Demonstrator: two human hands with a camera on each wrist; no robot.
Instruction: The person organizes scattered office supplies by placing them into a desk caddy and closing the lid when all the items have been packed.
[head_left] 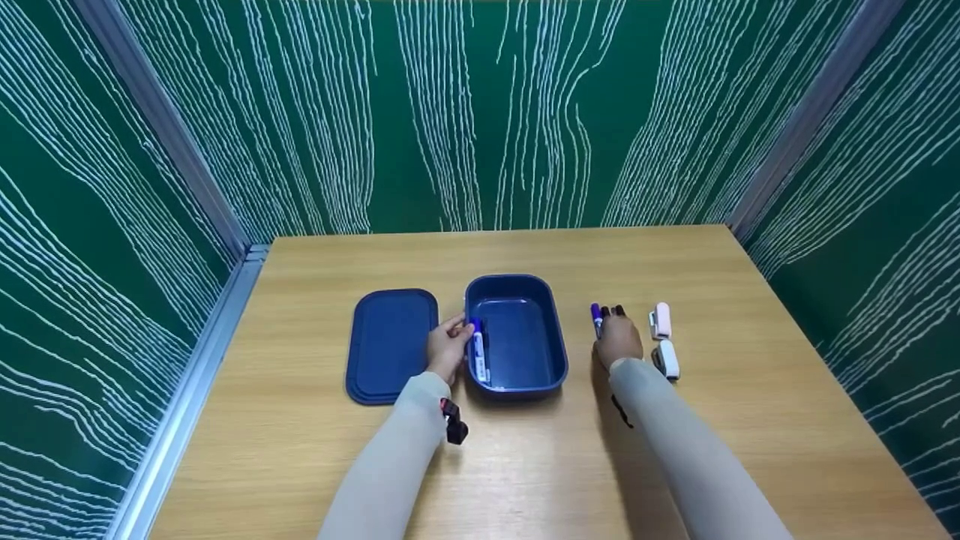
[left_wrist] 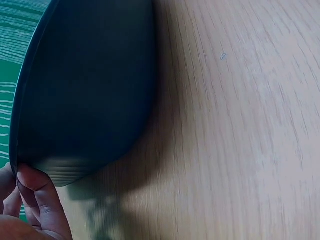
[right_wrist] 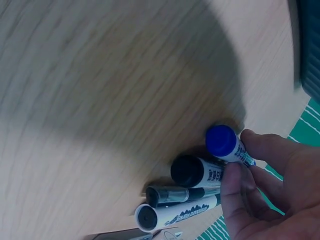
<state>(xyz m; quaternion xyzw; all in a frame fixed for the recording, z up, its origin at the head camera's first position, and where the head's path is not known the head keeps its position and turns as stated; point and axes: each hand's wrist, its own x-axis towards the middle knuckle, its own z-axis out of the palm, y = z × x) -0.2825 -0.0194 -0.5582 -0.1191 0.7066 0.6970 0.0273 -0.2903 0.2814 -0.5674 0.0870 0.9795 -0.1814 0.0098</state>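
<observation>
box [head_left: 517, 330]: mid-tabletop [head_left: 525, 465]; a marker [head_left: 480, 358] lies in it along its left wall
lid [head_left: 390, 345]: flat on the tabletop, just left of the box
left hand [head_left: 448, 346]: between lid and box, at the box's left rim
markers [right_wrist: 200, 192]: right of the box, side by side under the right hand [head_left: 616, 339]
staplers [head_left: 663, 341]: just right of the markers, one behind the other

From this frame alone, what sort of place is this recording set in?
Probably a purpose-built recording booth, not a home or office: green panels with white wavy lines wall in a plain wooden table on three sides, and only a blue box, its lid and a few markers lie on it.
</observation>
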